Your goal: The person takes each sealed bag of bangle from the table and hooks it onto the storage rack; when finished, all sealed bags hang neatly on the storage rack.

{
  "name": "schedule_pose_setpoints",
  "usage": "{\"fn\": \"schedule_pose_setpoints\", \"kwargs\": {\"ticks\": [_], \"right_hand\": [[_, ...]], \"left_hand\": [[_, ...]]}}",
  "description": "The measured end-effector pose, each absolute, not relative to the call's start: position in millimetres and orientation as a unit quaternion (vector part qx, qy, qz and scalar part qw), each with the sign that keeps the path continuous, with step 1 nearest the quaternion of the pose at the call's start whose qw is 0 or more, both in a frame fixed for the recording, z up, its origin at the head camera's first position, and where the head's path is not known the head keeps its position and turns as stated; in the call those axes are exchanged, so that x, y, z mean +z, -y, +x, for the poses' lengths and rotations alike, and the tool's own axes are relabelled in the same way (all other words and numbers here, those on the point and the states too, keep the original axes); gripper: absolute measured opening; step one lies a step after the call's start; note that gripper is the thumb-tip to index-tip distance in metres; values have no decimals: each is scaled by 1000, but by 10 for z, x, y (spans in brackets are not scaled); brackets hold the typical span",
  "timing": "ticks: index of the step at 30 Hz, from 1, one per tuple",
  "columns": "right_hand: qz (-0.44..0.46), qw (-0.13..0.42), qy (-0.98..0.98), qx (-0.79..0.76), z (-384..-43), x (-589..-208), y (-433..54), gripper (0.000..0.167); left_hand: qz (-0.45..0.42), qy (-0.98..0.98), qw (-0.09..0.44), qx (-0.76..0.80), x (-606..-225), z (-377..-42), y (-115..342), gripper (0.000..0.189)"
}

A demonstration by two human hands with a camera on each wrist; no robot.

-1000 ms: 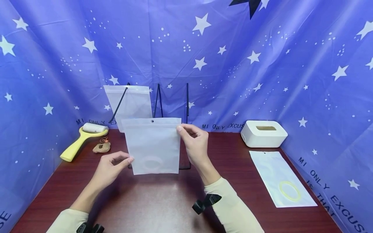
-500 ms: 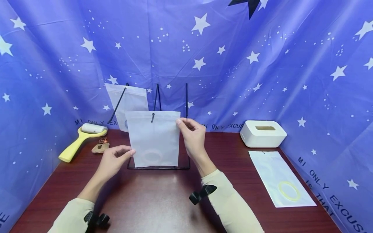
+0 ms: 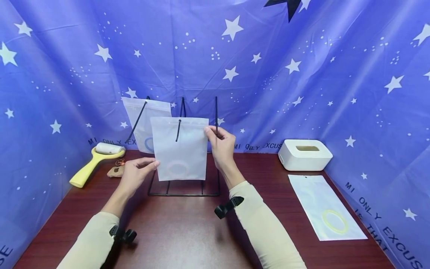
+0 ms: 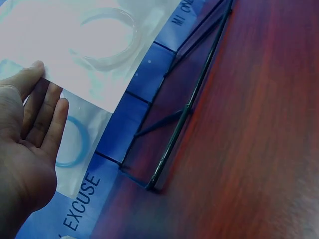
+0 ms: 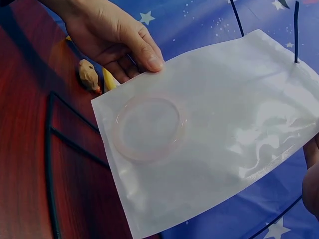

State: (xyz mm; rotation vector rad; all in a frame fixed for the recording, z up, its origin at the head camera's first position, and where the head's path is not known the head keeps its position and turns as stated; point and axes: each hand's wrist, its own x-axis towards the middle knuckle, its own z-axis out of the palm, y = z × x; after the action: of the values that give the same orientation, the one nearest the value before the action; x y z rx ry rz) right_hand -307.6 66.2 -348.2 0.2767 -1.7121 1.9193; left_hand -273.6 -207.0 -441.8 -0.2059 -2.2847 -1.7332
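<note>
You get a bright, evenly lit head view with a pale sheen on the near tabletop (image 3: 181,231) and soft shadows beside your sleeves (image 3: 90,239), while the left wrist view, slightly blurred, overexposes the white bag (image 4: 70,40).

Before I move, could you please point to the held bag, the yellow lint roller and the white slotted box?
Held bag (image 5: 204,130), right wrist view: middle of its broad face.
Yellow lint roller (image 3: 90,164), head view: upper part of its handle.
White slotted box (image 3: 306,163), head view: its front wall.

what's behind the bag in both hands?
A second white zip bag with a blue ring showing through, and the black wire rack; the held bag hides part of each.
</note>
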Motion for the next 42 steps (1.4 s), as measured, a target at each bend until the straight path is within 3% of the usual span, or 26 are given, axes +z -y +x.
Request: {"fn": "schedule_pose_setpoints", "kwargs": {"ticks": [11, 19, 26, 42], "right_hand": [[81, 270, 643, 713, -3313, -3491, -599, 20], [55, 266, 650, 709, -3504, -3434, -575, 19], [21, 254, 649, 716, -3671, -3366, -524, 19], [-10, 244, 641, 728, -3825, -3240, -442, 16]], "left_hand": [[-7, 759, 133, -638, -4428, -3018, 2038, 47], [4, 725, 137, -675, -4382, -3228, 1983, 36], [24, 735, 122, -667, -4309, -3392, 1979, 48], [-5, 746, 136, -652, -4213, -3653, 1971, 45]]}}
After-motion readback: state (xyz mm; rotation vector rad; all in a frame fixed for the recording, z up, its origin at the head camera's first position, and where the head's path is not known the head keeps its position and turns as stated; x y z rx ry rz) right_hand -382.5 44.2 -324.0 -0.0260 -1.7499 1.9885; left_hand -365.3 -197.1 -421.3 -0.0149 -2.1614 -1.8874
